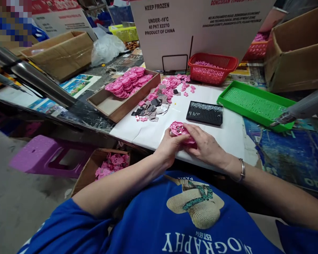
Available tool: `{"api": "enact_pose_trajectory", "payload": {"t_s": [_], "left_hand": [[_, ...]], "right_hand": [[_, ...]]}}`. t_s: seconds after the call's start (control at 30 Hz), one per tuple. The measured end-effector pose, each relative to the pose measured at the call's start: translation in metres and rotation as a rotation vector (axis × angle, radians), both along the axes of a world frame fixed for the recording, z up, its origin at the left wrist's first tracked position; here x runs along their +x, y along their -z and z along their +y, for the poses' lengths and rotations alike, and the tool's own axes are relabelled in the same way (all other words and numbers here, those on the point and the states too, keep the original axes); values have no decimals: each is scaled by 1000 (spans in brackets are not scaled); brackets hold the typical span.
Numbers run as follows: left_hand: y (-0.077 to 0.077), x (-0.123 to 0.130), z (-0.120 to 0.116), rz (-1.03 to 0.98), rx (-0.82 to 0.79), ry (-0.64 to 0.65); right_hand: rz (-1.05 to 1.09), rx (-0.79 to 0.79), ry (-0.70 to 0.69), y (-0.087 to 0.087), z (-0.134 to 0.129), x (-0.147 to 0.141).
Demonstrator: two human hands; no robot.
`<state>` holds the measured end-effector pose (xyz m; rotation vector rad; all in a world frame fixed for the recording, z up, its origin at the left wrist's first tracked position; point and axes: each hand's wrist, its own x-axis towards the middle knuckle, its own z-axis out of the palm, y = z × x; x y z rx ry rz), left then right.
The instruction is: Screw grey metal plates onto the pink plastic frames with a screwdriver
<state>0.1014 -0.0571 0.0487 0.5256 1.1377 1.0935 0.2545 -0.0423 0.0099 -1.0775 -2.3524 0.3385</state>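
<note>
Both hands meet at the near edge of the white worktop [153, 130], the left hand [169, 146] and the right hand [205, 144] clamped together on a round pink plastic piece [178, 129] held just above the surface. Just beyond it lies a black tray [204, 113], with a green tray [254, 103] to its right. Further back sit a pile of pink and grey parts [159, 98], a cardboard box [108, 104] of pink discs and a red basket [212, 68].

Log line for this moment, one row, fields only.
left hand: grips pink part | right hand: grips same part | black tray: just beyond | white table: under hands
</note>
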Motion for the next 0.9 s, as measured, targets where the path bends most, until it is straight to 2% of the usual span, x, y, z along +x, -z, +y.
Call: {"api": "enact_pose_trajectory", "payload": {"t_s": [0.17,0.27,0.33,0.4,0.47,0.53,0.6,0.73,0.9], "left_hand": [[-9,-31,-6,16,-42,177],[-3,-55,-5,245,8,238],[6,-68,2,513,211,302],[17,-77,14,712,523,378],[27,-79,26,765,727,487],[34,-76,34,749,767,577],[37,-72,36,746,740,586],[39,-66,29,802,710,475],[43,-66,24,876,758,463]], "right_hand": [[-60,-83,-196,-5,17,13],[-116,-118,-344,-9,33,20],[-135,-146,-419,-12,45,22],[-140,-176,-472,-15,55,23],[-143,-207,-513,-18,62,23],[-147,-232,-532,-22,65,22],[-147,-253,-532,-24,67,21],[-154,-275,-497,-26,66,22],[-158,-242,-451,-28,61,26]]}}
